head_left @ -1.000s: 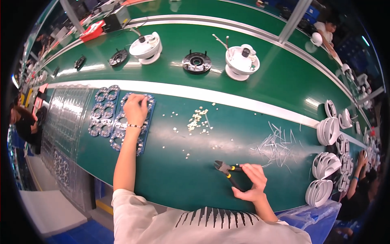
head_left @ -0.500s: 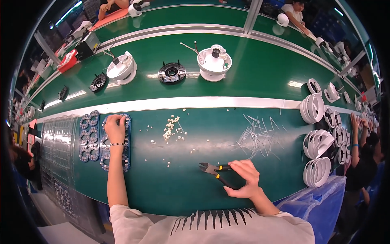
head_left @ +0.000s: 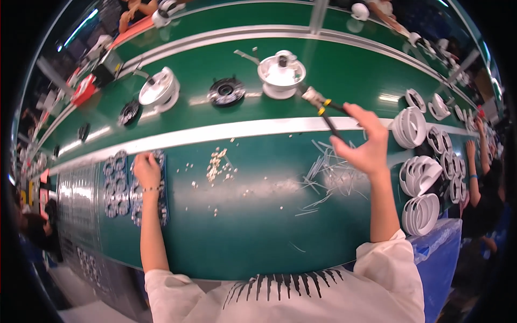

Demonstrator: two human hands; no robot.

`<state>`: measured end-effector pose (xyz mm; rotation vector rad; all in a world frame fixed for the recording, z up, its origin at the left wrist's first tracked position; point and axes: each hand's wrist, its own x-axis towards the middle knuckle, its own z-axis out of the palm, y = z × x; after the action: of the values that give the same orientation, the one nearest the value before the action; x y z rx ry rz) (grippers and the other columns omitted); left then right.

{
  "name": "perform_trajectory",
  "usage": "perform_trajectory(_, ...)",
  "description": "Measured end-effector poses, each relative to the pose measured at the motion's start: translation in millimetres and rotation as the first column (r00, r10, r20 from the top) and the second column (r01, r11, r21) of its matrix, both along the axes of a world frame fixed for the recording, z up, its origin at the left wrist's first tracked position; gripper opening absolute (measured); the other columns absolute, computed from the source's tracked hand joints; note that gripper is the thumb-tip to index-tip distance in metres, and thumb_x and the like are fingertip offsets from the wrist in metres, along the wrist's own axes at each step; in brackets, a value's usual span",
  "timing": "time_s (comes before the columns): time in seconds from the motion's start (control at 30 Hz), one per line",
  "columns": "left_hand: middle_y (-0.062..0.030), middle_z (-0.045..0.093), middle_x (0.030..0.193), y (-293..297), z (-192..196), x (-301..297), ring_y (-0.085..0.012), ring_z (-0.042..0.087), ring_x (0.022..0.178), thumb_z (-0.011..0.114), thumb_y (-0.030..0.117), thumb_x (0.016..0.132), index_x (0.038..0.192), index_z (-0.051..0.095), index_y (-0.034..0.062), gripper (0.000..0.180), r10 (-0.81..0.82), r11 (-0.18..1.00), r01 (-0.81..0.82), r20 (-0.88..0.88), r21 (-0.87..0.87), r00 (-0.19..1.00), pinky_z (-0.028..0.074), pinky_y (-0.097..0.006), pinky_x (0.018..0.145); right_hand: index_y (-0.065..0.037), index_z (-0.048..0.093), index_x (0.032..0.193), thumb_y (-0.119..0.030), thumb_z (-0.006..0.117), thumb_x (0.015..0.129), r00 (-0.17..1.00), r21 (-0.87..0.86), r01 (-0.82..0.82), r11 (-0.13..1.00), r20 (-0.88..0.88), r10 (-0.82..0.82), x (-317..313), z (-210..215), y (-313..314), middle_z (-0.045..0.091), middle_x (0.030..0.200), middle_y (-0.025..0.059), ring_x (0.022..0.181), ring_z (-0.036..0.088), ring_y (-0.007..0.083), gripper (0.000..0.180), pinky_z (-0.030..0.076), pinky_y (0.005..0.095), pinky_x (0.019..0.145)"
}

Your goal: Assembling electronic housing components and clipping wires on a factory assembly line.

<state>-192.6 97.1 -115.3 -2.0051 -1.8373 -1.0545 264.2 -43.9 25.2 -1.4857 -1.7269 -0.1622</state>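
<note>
- Right hand [head_left: 362, 145]: raised over the far half of the green table [head_left: 237, 237], fingers closed around the handles of a pair of pliers [head_left: 322, 107].
- Pliers: black and yellow handles, long axis running from the hand up and to the left. The jaws point at the white round housing [head_left: 281, 72] on the far lane and appear to meet its near right edge; actual contact cannot be confirmed.
- Direction: the housing lies ahead and left of the right hand, beyond the pale dividing strip [head_left: 215, 132]. The right hand is by far the nearer one.
- Left hand [head_left: 146, 169]: resting palm down, fingers curled, on the tray of small round metal parts [head_left: 116, 183] at the near left. Whether it pinches a part cannot be told.
- Open room: bare green surface between the two hands, apart from a scatter of small pale pieces [head_left: 218, 164] and a litter of thin wire offcuts [head_left: 328, 175] under the right hand.
- Edges: stacked white rings [head_left: 420, 177] crowd the right side; a dark round part [head_left: 226, 91] sits just left of the housing.
</note>
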Motion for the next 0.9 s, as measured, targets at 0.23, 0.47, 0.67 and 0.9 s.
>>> perform_trajectory(0.23, -0.0127, 0.063, 0.07, 29.2, 12.4, -47.2, -0.0228, 0.062, 0.064, 0.06, 0.022, 0.076, 0.08, 0.063, 0.002, 0.021, 0.036, 0.998, -0.014, 0.339, -0.067, 0.94, 0.047, -0.03, 0.062, 0.0, 0.059, 0.101, -0.009, 0.068, 0.05, 0.999, -0.049, -0.051, 0.997, 0.0, 0.051, -4.7, -8.0, -9.6, 0.06, 0.096, 0.015, 0.088, 0.057, 0.025, 0.053, 0.044, 0.0324, 0.08)
perform_trajectory(0.47, -0.0074, 0.065, 0.077, 38.0, 102.3, 40.1, -0.0121, 0.061, 0.07, 0.055, 0.015, 0.081, 0.082, 0.065, 0.0017, 0.017, -0.298, 0.953, 0.249, 0.404, 0.17, 0.865, 0.045, -0.023, 0.065, -0.003, 0.058, 0.105, -0.01, 0.069, 0.052, 1.0, 0.047, -0.019, 0.999, 0.025, 0.018, 27.8, 7.6, -1.6, 0.06, 0.096, 0.0111, 0.082, 0.055, 0.0189, 0.055, 0.042, 0.027, 0.064)
perform_trajectory(0.67, -0.0126, 0.059, 0.093, 48.4, 160.6, 236.9, -0.0276, 0.056, 0.088, 0.051, -0.007, 0.065, 0.095, 0.057, 0.0041, 0.032, -0.853, 0.481, 0.864, -0.149, 0.151, 0.501, 0.047, -0.033, 0.076, -0.003, 0.06, 0.102, -0.028, 0.069, 0.057, 0.968, -0.119, 0.251, 0.961, 0.02, -0.251, 53.8, 44.0, 51.6, 0.063, 0.09, 0.0123, 0.08, 0.06, 0.0187, 0.052, 0.046, 0.0265, 0.072)
perform_trajectory(0.9, -0.0079, 0.055, 0.107, 95.3, 101.7, 359.7, -0.024, 0.053, 0.096, 0.064, 0.008, 0.065, 0.085, 0.062, 0.0064, 0.02, -0.896, 0.431, 0.867, -0.233, -0.251, 0.378, 0.038, -0.042, 0.091, 0.0, 0.062, 0.096, -0.033, 0.069, 0.05, 0.932, -0.345, 0.328, 0.879, -0.036, -0.361, 58.2, -7.8, 67.8, 0.063, 0.084, 0.0145, 0.077, 0.061, 0.0219, 0.056, 0.048, 0.0299, 0.072)
